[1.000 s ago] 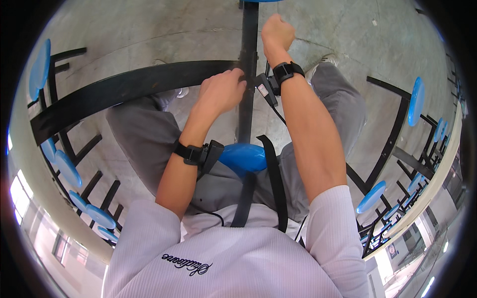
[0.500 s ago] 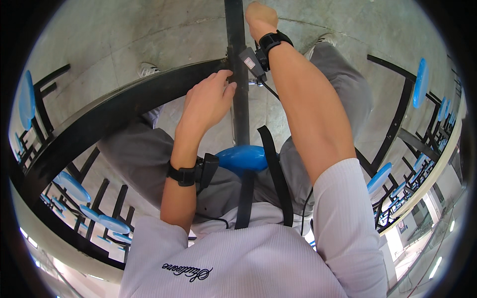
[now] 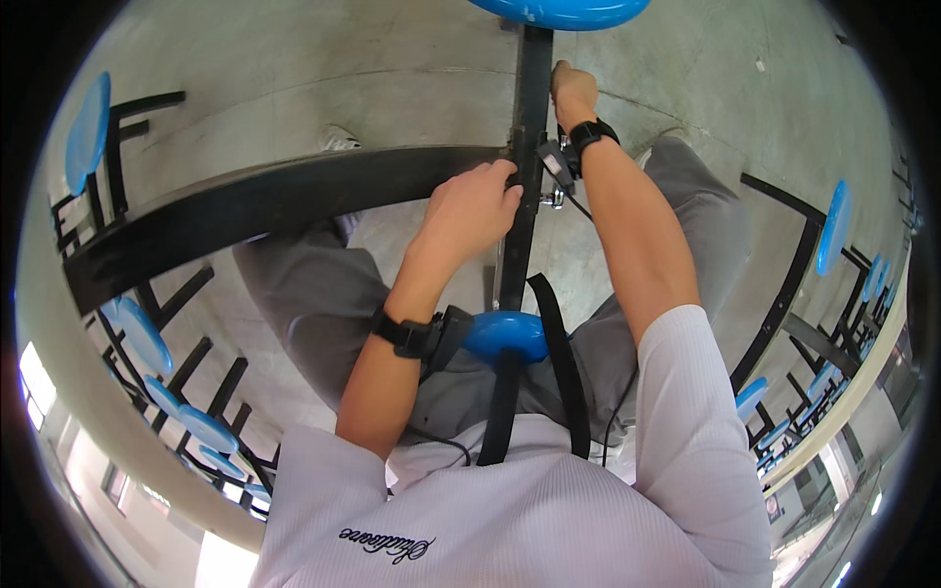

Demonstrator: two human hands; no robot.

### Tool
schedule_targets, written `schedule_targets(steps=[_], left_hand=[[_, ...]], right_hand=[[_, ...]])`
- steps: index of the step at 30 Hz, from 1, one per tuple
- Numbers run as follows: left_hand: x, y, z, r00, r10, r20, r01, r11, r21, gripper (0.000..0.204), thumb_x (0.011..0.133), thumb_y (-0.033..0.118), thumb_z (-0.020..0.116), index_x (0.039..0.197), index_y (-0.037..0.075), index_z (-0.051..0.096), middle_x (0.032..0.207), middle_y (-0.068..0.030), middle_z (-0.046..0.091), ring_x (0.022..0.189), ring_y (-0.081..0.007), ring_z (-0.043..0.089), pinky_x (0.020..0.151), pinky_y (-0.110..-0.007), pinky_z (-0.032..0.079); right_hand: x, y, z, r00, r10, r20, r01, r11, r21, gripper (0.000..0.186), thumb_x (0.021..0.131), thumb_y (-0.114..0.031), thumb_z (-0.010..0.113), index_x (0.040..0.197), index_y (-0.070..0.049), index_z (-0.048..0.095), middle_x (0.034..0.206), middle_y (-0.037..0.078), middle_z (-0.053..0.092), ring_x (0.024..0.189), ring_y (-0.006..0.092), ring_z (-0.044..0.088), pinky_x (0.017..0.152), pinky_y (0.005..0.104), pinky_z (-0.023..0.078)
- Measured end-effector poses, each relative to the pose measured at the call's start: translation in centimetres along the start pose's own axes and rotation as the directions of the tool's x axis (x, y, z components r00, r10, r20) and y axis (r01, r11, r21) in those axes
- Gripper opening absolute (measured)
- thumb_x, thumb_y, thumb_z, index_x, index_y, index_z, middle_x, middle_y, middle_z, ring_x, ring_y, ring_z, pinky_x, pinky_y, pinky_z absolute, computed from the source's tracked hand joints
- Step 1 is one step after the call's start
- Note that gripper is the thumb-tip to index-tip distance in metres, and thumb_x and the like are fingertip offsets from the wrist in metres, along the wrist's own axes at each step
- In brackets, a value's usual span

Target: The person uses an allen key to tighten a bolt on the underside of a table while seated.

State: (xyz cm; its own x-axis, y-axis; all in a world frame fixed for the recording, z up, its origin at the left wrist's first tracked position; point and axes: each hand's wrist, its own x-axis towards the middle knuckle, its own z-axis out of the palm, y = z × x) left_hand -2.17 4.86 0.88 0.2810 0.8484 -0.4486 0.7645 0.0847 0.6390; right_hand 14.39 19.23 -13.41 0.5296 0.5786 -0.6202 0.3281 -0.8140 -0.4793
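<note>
A black metal bar [image 3: 535, 78] runs away from me between my knees, and a black beam [image 3: 294, 186] meets it from the left. At this joint my left hand [image 3: 461, 218] has its fingers curled against the bar's left side; what lies between fingertips and thumb is hidden. Farther along, my right hand [image 3: 575, 95] is closed in a fist at the bar's right side. A short dark piece shows beneath the fist, too small to name. Shiny bolt hardware [image 3: 553, 199] sticks out of the bar's right side, close to the joint.
A round blue seat [image 3: 505, 336] sits between my thighs, and another blue seat [image 3: 564, 12] tops the bar's far end. Several blue seats on black frames stand at both sides. A black strap [image 3: 561, 367] and cables hang before me. My shoes rest on the grey floor [image 3: 421, 108].
The view has shifted, so the bar and both hands appear lower and farther right, and the far blue seat has come in. Both hands keep about the same places on the bar.
</note>
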Motion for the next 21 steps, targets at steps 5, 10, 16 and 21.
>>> schedule_targets(steps=[5,10,16,21], left_hand=[[-0.1,0.3,0.2,0.998,0.048,0.027,-0.049,0.998,0.042,0.030,0.085,0.024,0.049,0.106,0.003,0.054,0.094,-0.0150,0.061,0.088,-0.0330,0.058,0.077,-0.041,0.045],[-0.2,0.4,-0.1,0.998,0.043,0.035,-0.045,0.996,0.077,0.031,0.084,0.024,0.050,0.107,0.004,0.054,0.095,-0.0149,0.061,0.089,-0.0325,0.058,0.078,-0.041,0.045],[0.0,0.0,0.4,0.998,0.049,0.051,-0.054,0.995,0.089,0.031,0.085,0.025,0.049,0.108,0.004,0.054,0.096,-0.0136,0.061,0.090,-0.0317,0.058,0.077,-0.040,0.045],[0.1,0.5,0.1,0.997,0.022,0.070,-0.030,0.993,0.114,0.031,0.085,0.025,0.048,0.108,0.005,0.054,0.095,-0.0128,0.062,0.089,-0.0313,0.058,0.077,-0.039,0.045]], right_hand=[[-0.8,3.9,-1.2,0.753,-0.658,0.000,0.657,0.752,-0.046,0.028,0.084,-0.024,0.046,0.085,-0.001,0.062,0.094,0.022,0.058,0.089,0.0396,0.054,0.076,0.0429,0.042],[-3.5,5.4,-2.9,0.407,-0.913,0.010,0.890,0.395,-0.227,0.020,0.085,-0.013,0.047,0.097,-0.004,0.060,0.113,0.015,0.054,0.099,0.0345,0.052,0.082,0.0397,0.042],[-3.7,5.3,-1.1,0.590,-0.808,0.017,0.783,0.566,-0.259,0.039,0.080,-0.005,0.046,0.118,-0.003,0.048,0.125,0.020,0.044,0.102,0.0417,0.049,0.083,0.0443,0.044],[-3.0,4.3,-0.3,0.803,-0.596,-0.026,0.594,0.803,-0.059,0.020,0.087,-0.017,0.045,0.099,-0.005,0.054,0.091,0.023,0.060,0.084,0.0422,0.055,0.071,0.0466,0.043]])
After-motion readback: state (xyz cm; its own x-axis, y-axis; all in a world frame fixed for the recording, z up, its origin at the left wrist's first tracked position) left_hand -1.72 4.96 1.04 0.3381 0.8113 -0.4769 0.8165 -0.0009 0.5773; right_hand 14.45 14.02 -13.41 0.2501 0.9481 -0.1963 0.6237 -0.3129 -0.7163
